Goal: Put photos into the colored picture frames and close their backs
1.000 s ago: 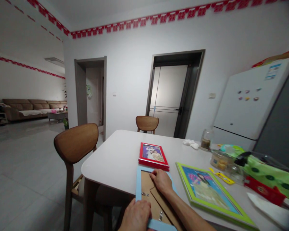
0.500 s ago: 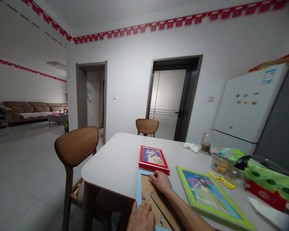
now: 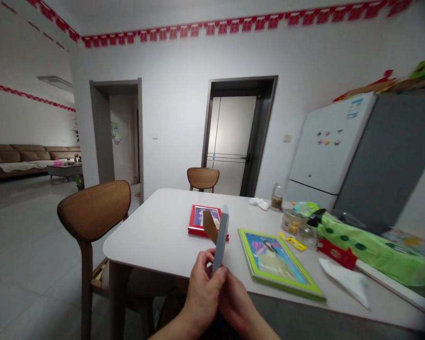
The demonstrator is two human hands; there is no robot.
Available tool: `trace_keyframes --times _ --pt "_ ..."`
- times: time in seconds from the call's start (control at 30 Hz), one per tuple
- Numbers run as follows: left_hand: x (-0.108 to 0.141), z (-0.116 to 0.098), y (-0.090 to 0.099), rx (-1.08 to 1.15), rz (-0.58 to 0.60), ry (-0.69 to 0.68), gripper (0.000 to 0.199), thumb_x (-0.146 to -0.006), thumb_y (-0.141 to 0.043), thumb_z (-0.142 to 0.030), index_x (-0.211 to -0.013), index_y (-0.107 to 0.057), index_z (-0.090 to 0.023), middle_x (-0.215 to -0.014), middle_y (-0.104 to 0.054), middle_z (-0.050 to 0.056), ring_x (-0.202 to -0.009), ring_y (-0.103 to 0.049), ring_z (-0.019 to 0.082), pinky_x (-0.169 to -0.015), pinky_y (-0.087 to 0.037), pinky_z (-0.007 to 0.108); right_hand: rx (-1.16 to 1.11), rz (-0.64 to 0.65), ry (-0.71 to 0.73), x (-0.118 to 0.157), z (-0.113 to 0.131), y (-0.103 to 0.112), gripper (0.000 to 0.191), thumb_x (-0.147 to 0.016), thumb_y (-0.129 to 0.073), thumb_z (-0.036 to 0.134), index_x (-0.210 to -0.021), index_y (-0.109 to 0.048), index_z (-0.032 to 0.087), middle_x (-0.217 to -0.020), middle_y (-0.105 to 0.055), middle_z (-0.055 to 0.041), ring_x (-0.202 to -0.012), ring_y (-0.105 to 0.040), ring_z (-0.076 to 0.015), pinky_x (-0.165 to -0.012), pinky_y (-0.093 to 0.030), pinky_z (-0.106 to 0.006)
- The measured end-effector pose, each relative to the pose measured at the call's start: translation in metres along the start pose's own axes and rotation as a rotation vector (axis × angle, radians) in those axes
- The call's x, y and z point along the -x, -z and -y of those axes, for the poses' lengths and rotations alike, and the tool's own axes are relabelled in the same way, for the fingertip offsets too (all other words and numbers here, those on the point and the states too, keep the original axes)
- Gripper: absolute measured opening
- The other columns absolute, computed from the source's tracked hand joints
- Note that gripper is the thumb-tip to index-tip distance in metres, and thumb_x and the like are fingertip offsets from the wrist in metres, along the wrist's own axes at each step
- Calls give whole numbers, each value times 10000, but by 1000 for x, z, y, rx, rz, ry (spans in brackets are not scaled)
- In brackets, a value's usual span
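Observation:
Both hands are raised above the table's near edge. My left hand (image 3: 202,295) and my right hand (image 3: 234,302) hold a blue picture frame (image 3: 220,241) between them, turned on edge, so I see mostly its narrow side. A brown cardboard backing flap (image 3: 210,226) sticks out from its back. Behind it lies a red-framed photo (image 3: 207,220), partly hidden by the blue frame. To the right, a lime-green framed picture (image 3: 274,259) lies flat on the table, out of reach of my fingers.
A white table (image 3: 145,236) has a wooden chair (image 3: 92,210) at its left. At the right stand a glass jar (image 3: 276,197), a food tub (image 3: 292,222), a green bag (image 3: 371,248), a red packet (image 3: 336,253) and white paper (image 3: 343,278). A white fridge (image 3: 329,141) stands behind.
The blue frame has left the table and now stands on edge in both hands, with its cardboard flap out. The view has swung, shifting the room to the left.

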State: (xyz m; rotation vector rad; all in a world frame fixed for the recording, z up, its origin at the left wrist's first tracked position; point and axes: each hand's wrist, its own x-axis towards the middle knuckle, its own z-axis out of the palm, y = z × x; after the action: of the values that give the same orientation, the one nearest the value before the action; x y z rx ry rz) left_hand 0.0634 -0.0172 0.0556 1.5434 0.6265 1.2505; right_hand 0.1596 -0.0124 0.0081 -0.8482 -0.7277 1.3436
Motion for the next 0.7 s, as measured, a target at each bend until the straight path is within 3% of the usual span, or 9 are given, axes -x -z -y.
trace_keyframes --times 0.1,0.17,0.27,0.33,0.43,0.5,0.7 --pt "-14 0 -10 117 -47 20 328 -621 -632 -170 -858 -407 -189 -956 -540 36 -882 -535 165 -771 -426 286 -47 -184 124 0 19 3 185 -650 -542 318 -771 -584 184 -699 -641 -4 -720 -596 -150 -682 -485 -265" --pt "-28 -1 -11 234 -144 6 388 -603 -667 -183 -881 -396 -183 -970 -535 46 -895 -534 167 -779 -427 309 46 -381 146 -5 41 26 148 -666 -514 270 -773 -572 186 -674 -635 6 -664 -596 -136 -631 -495 -254" --pt "-50 0 -14 348 -104 34 480 -636 -662 -213 -1016 -372 -178 -895 -570 31 -841 -559 160 -784 -430 351 309 -556 175 -10 77 73 202 -677 -510 252 -859 -571 189 -656 -630 11 -592 -585 -125 -540 -487 -232" --pt "-59 7 -23 261 -17 105 486 -666 -637 -193 -1071 -370 -168 -891 -579 33 -809 -570 153 -761 -447 345 369 -598 157 -12 98 102 253 -680 -514 255 -916 -568 183 -659 -632 3 -555 -573 -122 -503 -473 -230" --pt "-67 29 -48 73 72 195 424 -680 -597 -114 -1066 -425 -142 -935 -585 61 -797 -577 152 -730 -465 314 765 -722 121 -17 126 140 333 -671 -536 271 -979 -569 148 -671 -638 -21 -514 -549 -113 -477 -445 -228" --pt "-68 47 -66 -14 91 228 399 -669 -585 -75 -1044 -465 -140 -934 -597 65 -795 -578 154 -731 -462 300 863 -754 89 -21 140 160 383 -636 -572 270 -986 -578 115 -669 -641 -42 -505 -539 -121 -477 -433 -242" --pt "-77 78 -99 -345 117 258 324 -696 -547 -116 -1017 -520 -152 -928 -618 63 -842 -565 175 -772 -422 278 1064 -779 63 -30 159 197 350 -547 -621 261 -864 -658 117 -683 -664 -61 -613 -576 -173 -587 -435 -268"
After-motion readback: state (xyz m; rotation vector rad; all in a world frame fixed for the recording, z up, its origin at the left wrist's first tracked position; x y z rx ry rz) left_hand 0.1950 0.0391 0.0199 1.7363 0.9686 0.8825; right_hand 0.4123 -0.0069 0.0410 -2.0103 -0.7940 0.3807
